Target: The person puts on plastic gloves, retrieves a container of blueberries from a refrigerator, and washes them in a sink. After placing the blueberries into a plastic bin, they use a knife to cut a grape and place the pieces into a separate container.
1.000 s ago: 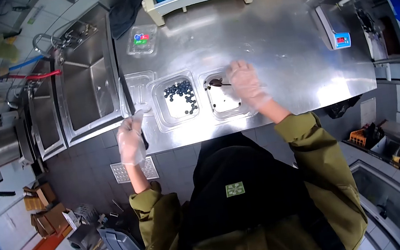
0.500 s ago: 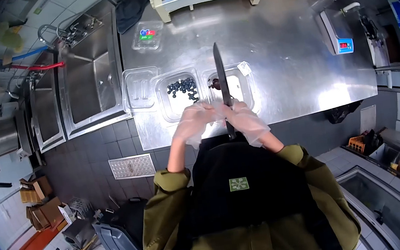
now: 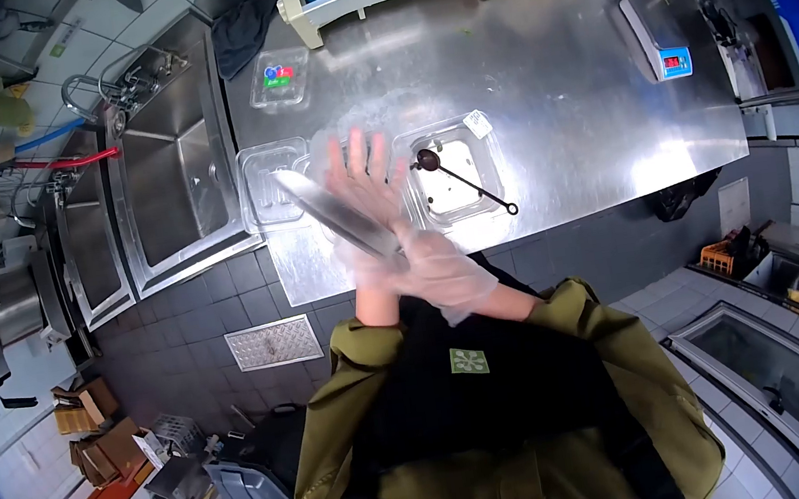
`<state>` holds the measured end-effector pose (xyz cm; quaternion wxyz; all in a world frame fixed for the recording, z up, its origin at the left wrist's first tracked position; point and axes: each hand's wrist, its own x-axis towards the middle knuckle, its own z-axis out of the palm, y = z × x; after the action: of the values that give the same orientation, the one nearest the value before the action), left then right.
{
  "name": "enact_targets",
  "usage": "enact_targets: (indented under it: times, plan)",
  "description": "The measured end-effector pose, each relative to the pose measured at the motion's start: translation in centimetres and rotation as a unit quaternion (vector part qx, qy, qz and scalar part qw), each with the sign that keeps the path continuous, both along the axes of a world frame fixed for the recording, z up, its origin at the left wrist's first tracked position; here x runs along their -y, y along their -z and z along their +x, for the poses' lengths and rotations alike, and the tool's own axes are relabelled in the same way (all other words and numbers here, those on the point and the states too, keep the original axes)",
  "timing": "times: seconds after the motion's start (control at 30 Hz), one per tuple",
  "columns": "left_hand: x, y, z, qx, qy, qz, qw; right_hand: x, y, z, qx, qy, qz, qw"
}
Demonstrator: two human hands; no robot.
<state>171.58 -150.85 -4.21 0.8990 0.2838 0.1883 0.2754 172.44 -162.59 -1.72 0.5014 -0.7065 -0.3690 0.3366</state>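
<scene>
My left hand [image 3: 366,175], in a clear plastic glove, is open, its fingers spread and pointing away from me over the left clear container. My gloved right hand [image 3: 442,266] is closed around a large knife [image 3: 340,219], whose broad blade slants up to the left across my left palm. The knife's handle is hidden in my fingers. To the right of my hands sits a clear plastic container [image 3: 498,151] with a white label and a few dark bits inside. A dark long-handled spoon [image 3: 468,185] lies across it, its ring end over the near right corner.
A clear lid [image 3: 255,183] is at the table's left. Behind it sits a clear box [image 3: 294,97] with coloured labels. A cream rack [image 3: 397,2] stands at the back, a digital scale [image 3: 654,39] at the right. Steel sinks [image 3: 173,178] adjoin the steel table [image 3: 585,124].
The knife has swung from upright to slanting left. My left hand has opened and reached forward over the left container, hiding its dark round berries. The spoon has come into view.
</scene>
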Motion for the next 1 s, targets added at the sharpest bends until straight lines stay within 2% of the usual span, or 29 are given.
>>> enact_targets:
  times: [0.07, 0.1, 0.17, 0.23, 0.3, 0.33, 0.37, 0.4, 0.43, 0.5, 0.57, 0.6, 0.63, 0.77, 0.8, 0.83, 0.9, 0.93, 1.0]
  plan:
    - [-0.9, 0.5, 0.3, -0.029, -0.068, -0.016, 0.997, -1.1, -2.1, 1.4, -0.079, -0.056, 0.0, 0.995]
    - [-1.2, 0.8, -0.1, -0.043, -0.103, -0.025, 0.993, -1.3, -1.9, 1.3, -0.026, -0.086, -0.005, 0.996]
    - [-2.0, 2.9, -1.4, 0.029, -0.079, -0.057, 0.995, -1.9, -1.4, 0.9, 0.08, -0.143, -0.016, 0.986]
    - [-3.4, 4.5, -1.8, 0.061, -0.063, -0.094, 0.992, -2.0, -0.8, 0.9, 0.091, -0.167, 0.034, 0.981]
    - [-4.5, 5.5, -2.2, -0.008, -0.008, 0.042, 0.999, -2.2, -0.6, 0.7, 0.101, -0.201, 0.039, 0.974]
    - [-4.4, 5.5, -2.8, 0.111, 0.024, -0.108, 0.988, -2.6, -0.5, 0.6, 0.107, -0.222, 0.021, 0.969]
    - [-4.4, 5.4, -3.4, 0.222, 0.056, -0.257, 0.939, -2.9, -0.4, 0.4, 0.111, -0.239, 0.002, 0.965]
    - [-4.4, 4.8, -3.5, 0.073, -0.02, -0.263, 0.962, -3.1, 0.2, 0.1, 0.132, -0.253, -0.001, 0.958]
    - [-5.1, 5.9, -4.0, -0.012, -0.039, -0.17, 0.985, -3.5, 1.1, -0.1, 0.153, -0.264, -0.005, 0.952]
    - [-6.5, 9.1, -4.2, -0.162, -0.065, 0.03, 0.984, -4.0, 2.1, 0.0, 0.172, -0.279, -0.02, 0.945]
    - [-5.2, 8.1, -3.1, -0.198, -0.117, 0.163, 0.959, -4.3, 2.3, 0.7, 0.163, -0.291, -0.047, 0.941]
    - [-5.3, 8.6, -2.6, -0.197, -0.123, 0.185, 0.955, -4.5, 2.9, 1.0, 0.158, -0.268, -0.063, 0.948]
    - [-5.1, 8.4, -1.7, -0.266, -0.125, 0.191, 0.937, -4.8, 3.8, 1.0, 0.156, -0.25, -0.079, 0.952]
    - [-5.4, 11.4, -0.1, -0.461, 0.013, 0.302, 0.834, -5.0, 7.9, 0.5, 0.159, -0.151, -0.075, 0.973]
    - [-5.9, 12.6, 0.0, -0.5, 0.039, 0.335, 0.797, -3.9, 4.7, 1.2, 0.125, -0.122, -0.061, 0.983]
    - [-7.5, 17.7, -1.0, -0.47, 0.034, 0.427, 0.771, -3.8, 5.3, 1.1, 0.129, -0.12, -0.073, 0.982]
    - [-6.8, 15.0, -0.8, -0.4, -0.002, 0.676, 0.619, -4.3, 7.5, 0.4, 0.13, -0.115, -0.095, 0.98]
    - [-6.9, 14.5, -0.6, -0.387, 0.02, 0.696, 0.604, -4.1, 6.4, 0.6, 0.068, -0.098, -0.121, 0.985]
    - [-6.9, 14.0, -0.6, -0.37, 0.066, 0.726, 0.576, -3.9, 6.2, 0.6, 0.086, -0.088, -0.081, 0.989]
